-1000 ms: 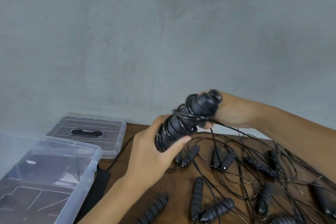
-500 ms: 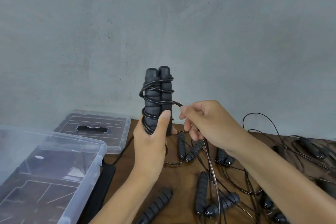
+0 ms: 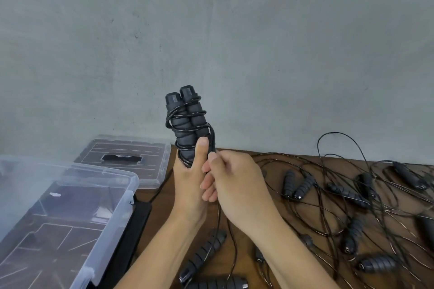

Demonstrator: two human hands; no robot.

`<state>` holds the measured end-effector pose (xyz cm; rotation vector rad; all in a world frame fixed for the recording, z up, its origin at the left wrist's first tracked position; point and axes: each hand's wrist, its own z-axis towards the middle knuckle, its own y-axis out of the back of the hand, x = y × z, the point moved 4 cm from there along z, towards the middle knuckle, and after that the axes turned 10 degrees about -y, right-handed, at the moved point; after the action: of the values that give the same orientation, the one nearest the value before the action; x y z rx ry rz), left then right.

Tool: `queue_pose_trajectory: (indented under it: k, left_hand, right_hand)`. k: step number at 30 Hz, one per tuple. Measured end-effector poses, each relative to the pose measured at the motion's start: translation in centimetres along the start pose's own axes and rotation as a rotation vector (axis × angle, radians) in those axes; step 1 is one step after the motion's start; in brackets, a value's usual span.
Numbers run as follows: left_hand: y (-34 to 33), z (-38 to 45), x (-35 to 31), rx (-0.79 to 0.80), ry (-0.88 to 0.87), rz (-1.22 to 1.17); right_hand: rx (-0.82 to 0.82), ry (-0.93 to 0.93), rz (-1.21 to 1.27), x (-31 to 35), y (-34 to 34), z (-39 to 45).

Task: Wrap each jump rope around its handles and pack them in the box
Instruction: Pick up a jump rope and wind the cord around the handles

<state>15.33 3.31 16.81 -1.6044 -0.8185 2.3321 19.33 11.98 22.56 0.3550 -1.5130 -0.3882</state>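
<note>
While left hand (image 3: pixel 187 185) grips paired handles (image 3: pixel 186 124) upright, right hand (image 3: pixel 232 183) pinches cord (image 3: pixel 212 145).

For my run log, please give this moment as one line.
stage: wrapping | left hand: grips handles upright | right hand: pinches rope | box: open, nothing packed

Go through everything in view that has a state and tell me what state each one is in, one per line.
Held handles: paired upright, cord partly wound round them.
Cord: loose tail not yet wrapped.
Left hand: grips the handles' lower end.
Right hand: pinches the cord beside the handles.
Clear box: open, no ropes seen inside.
Lid: off, flat on the table behind the box.
Other ropes: unwrapped, tangled on the table.
</note>
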Motion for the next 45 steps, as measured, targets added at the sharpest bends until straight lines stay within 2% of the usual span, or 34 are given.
queue_pose_trajectory:
  k: [4, 11, 18, 22, 25, 28, 35, 39, 45]
  left_hand:
    - [0.1, -0.3, 0.5, 0.100, 0.096, -0.096]
    - [-1.0, -0.7, 0.0, 0.291, 0.206, -0.208]
    - [-1.8, -1.0, -0.5, 0.411, 0.202, -0.302]
    - [-1.6, -1.4, -0.3, 0.421, 0.159, -0.110]
    - [-1.7, -1.5, -0.5, 0.475, 0.015, 0.120]
    - [-1.9, -1.3, -0.7, 0.469, -0.085, 0.171]
    - [-1.3, -1.3, -0.9, 0.436, -0.167, 0.277]
    - [-1.1, -1.4, -0.6, 0.380, -0.170, 0.256]
    - [-1.2, -1.8, -0.1, 0.337, -0.109, 0.176]
  right_hand:
    - [-0.007, -0.003, 0.009, -0.5, -0.1, -0.1]
    - [-0.164, 0.058, -0.165, -0.5, 0.9, -0.5]
    - [-0.207, 0.084, -0.025, -0.8, 2.5, -0.4]
    - [-0.233, 0.127, -0.010, -0.8, 2.7, -0.5]
    - [-0.281, 0.157, -0.024, -0.7, 2.9, -0.6]
    - [-0.301, 0.167, -0.021, -0.8, 3.1, -0.6]
    - [-0.318, 0.170, -0.156, -1.7, 3.7, -0.4]
    - [-0.316, 0.171, -0.217, -2.2, 3.2, -0.5]
    - [-0.405, 0.139, -0.232, -3.0, 2.1, -1.1]
